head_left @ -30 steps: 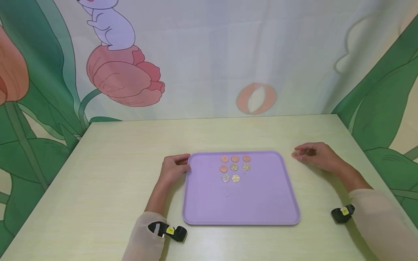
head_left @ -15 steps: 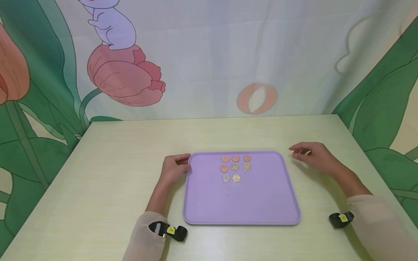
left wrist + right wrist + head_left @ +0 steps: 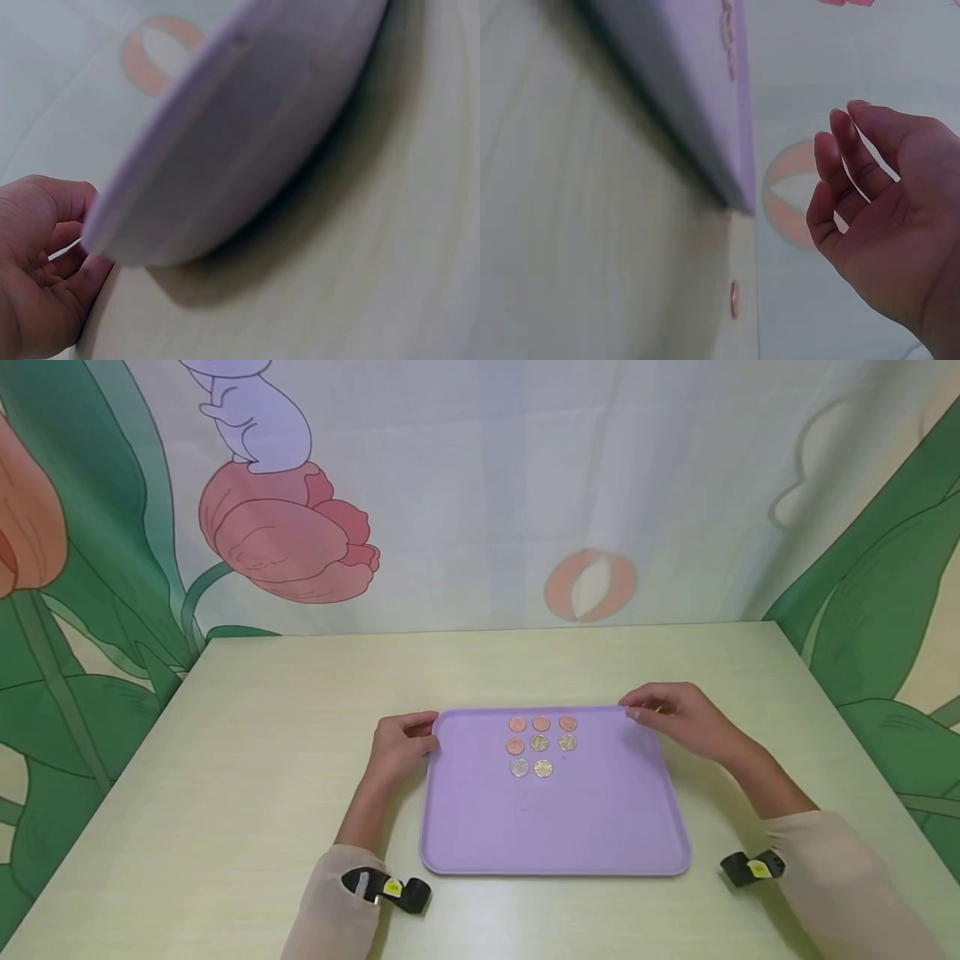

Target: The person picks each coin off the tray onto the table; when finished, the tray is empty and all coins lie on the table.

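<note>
- Swung the right hand (image 3: pixel 678 714) leftward since the frame half a second back, off the table (image 3: pixel 300 760) and over to the tray (image 3: pixel 555 827), now right at the far corner on that hand's side.
- Haven't budged the left hand (image 3: pixel 401 747) or any of the coins (image 3: pixel 539 743) in that time.
- Got the tray sitting on the table between both hands.
- Pinching the tray's rim with left fingers and thumb, close to the far corner on that side.
- Can't honestly tell about the right: seeing bent fingers with tips bunched close, but too small to make out any coin between them.
- Done so far, judging by the tray: eight coins laid in neat rows between the hands, nearer the far rim. Counting from the far side: three copper-coloured, then one copper-coloured plus two gold-coloured, then one silver-coloured plus one gold-coloured.
- Looks one short in the row nearest the person, at the end toward the right hand. Would call it nearly finished on that reading.
- Wouldn't call it all done, though. Spotted what looks like a loose coin (image 3: pixel 735 300) in the right wrist view, reddish, lying outside the tray on the right hand's side.
</note>
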Tool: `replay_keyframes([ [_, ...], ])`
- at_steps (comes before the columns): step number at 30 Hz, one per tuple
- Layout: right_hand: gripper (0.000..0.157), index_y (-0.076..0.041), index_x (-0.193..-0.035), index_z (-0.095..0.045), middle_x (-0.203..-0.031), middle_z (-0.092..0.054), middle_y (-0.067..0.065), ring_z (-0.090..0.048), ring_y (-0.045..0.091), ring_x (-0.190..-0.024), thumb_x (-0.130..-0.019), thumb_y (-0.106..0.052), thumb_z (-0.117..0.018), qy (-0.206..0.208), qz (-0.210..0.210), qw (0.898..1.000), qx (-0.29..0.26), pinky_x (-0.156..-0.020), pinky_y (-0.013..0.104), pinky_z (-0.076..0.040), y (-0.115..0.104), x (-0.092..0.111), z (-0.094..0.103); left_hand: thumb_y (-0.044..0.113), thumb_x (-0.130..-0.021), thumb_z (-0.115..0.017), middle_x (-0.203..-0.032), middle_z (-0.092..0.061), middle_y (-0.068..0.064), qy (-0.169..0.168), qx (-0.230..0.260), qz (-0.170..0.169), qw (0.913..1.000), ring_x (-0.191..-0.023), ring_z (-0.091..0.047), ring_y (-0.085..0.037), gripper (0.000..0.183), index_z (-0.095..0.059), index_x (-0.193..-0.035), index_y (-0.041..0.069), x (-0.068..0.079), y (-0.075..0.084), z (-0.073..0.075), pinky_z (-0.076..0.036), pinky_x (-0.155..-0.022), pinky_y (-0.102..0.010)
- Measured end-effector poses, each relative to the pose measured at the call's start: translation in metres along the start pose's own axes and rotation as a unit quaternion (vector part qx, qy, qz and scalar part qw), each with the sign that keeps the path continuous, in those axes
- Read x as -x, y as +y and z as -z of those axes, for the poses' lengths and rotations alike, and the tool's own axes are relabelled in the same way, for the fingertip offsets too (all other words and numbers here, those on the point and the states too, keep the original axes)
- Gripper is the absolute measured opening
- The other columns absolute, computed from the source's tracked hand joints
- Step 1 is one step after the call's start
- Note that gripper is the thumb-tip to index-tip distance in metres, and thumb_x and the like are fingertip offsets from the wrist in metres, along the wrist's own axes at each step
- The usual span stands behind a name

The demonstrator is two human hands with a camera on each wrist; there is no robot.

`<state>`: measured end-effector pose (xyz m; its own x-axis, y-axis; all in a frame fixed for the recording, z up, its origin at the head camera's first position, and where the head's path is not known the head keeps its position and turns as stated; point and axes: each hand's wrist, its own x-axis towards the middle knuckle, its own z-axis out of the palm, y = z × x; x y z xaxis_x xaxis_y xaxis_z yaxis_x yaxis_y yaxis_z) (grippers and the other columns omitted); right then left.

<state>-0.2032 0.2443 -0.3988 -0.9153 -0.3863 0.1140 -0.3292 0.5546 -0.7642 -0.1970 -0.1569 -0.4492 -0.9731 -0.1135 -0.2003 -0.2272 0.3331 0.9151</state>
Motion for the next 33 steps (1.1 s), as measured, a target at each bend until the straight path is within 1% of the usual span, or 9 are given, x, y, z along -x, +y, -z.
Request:
replay_keyframes([
  [4, 0.023, 0.005, -0.115, -0.070, -0.107, -0.072, 0.021, -0.062, 0.006, -0.084, -0.097, -0.006, -0.064, -0.007, -0.010, 1.000, -0.025, -0.075, 0.018, -0.054, -0.015, -0.009, -0.009, -0.005, -0.080, -0.067, -0.123, -0.072, -0.021, 0.004, -0.002, 0.001, 1.0000, -0.113, -0.069, -0.027, 0.046, -0.071, -0.126, 0.002, 0.000, 0.000, -0.001, -0.053, -0.078, -0.015],
  [8, 0.023, 0.003, -0.116, -0.071, -0.104, -0.072, 0.018, -0.065, 0.018, -0.086, -0.097, -0.008, -0.064, -0.020, -0.027, 0.999, -0.016, -0.076, 0.019, -0.053, -0.022, -0.020, -0.021, -0.006, -0.080, -0.067, -0.121, -0.073, -0.021, 0.007, -0.004, 0.002, 1.0000, -0.110, -0.069, -0.025, 0.046, -0.071, -0.125, 0.002, 0.000, 0.001, -0.001, -0.053, -0.076, -0.015],
  [11, 0.022, 0.002, -0.115, -0.072, -0.105, -0.074, 0.016, -0.064, 0.018, -0.086, -0.096, -0.007, -0.065, -0.036, -0.031, 0.999, -0.006, -0.076, 0.019, -0.053, -0.024, -0.026, -0.030, -0.006, -0.080, -0.067, -0.121, -0.073, -0.021, 0.007, -0.002, 0.002, 1.0000, -0.108, -0.069, -0.023, 0.046, -0.072, -0.125, 0.002, 0.000, 0.001, -0.002, -0.053, -0.075, -0.015],
  [15, 0.020, 0.001, -0.112, -0.074, -0.106, -0.075, 0.017, -0.062, 0.011, -0.085, -0.094, -0.004, -0.066, -0.059, -0.008, 0.998, 0.000, -0.076, 0.019, -0.052, -0.022, -0.033, -0.041, -0.006, -0.080, -0.067, -0.121, -0.073, -0.021, 0.007, 0.001, 0.002, 1.0000, -0.108, -0.069, -0.022, 0.046, -0.072, -0.125, 0.002, 0.000, 0.002, -0.002, -0.053, -0.075, -0.015],
  [18, 0.019, 0.001, -0.109, -0.075, -0.105, -0.076, 0.017, -0.062, 0.010, -0.084, -0.092, -0.001, -0.066, -0.078, 0.007, 0.997, 0.004, -0.075, 0.019, -0.052, -0.018, -0.037, -0.046, -0.006, -0.080, -0.067, -0.121, -0.073, -0.021, 0.006, 0.000, 0.002, 1.0000, -0.108, -0.069, -0.022, 0.046, -0.072, -0.125, 0.002, 0.000, 0.003, -0.001, -0.053, -0.074, -0.015],
  [23, 0.023, 0.001, -0.110, -0.075, -0.106, -0.077, 0.016, -0.067, 0.018, -0.089, -0.087, 0.002, -0.071, -0.110, 0.014, 0.993, 0.030, -0.080, 0.020, -0.055, -0.013, -0.037, -0.051, -0.006, -0.080, -0.066, -0.120, -0.074, -0.022, 0.007, 0.000, -0.002, 1.0000, -0.107, -0.070, -0.023, 0.046, -0.072, -0.124, 0.002, 0.001, 0.002, -0.002, -0.053, -0.073, -0.014],
  [27, 0.027, 0.003, -0.110, -0.074, -0.107, -0.077, 0.018, -0.070, 0.026, -0.097, -0.084, 0.001, -0.076, -0.120, 0.020, 0.991, 0.047, -0.083, 0.023, -0.057, -0.013, -0.036, -0.053, -0.006, -0.080, -0.065, -0.120, -0.073, -0.022, 0.008, 0.000, -0.004, 1.0000, -0.107, -0.070, -0.023, 0.046, -0.072, -0.124, 0.001, 0.002, 0.001, -0.001, -0.053, -0.074, -0.014],
  [30, 0.028, 0.002, -0.112, -0.074, -0.108, -0.076, 0.017, -0.071, 0.026, -0.098, -0.084, 0.000, -0.077, -0.125, 0.017, 0.990, 0.056, -0.083, 0.025, -0.057, -0.011, -0.037, -0.055, -0.006, -0.079, -0.066, -0.120, -0.073, -0.022, 0.008, 0.000, -0.003, 1.0000, -0.108, -0.070, -0.024, 0.046, -0.072, -0.125, 0.001, 0.002, 0.001, -0.001, -0.053, -0.074, -0.014],
  [33, 0.026, -0.002, -0.111, -0.076, -0.109, -0.076, 0.014, -0.070, 0.022, -0.097, -0.085, -0.003, -0.077, -0.131, 0.008, 0.989, 0.070, -0.083, 0.027, -0.057, -0.009, -0.038, -0.058, -0.006, -0.080, -0.066, -0.121, -0.073, -0.022, 0.009, -0.002, -0.005, 0.9999, -0.109, -0.069, -0.025, 0.046, -0.071, -0.125, 0.001, 0.002, 0.000, -0.002, -0.053, -0.074, -0.014],
])
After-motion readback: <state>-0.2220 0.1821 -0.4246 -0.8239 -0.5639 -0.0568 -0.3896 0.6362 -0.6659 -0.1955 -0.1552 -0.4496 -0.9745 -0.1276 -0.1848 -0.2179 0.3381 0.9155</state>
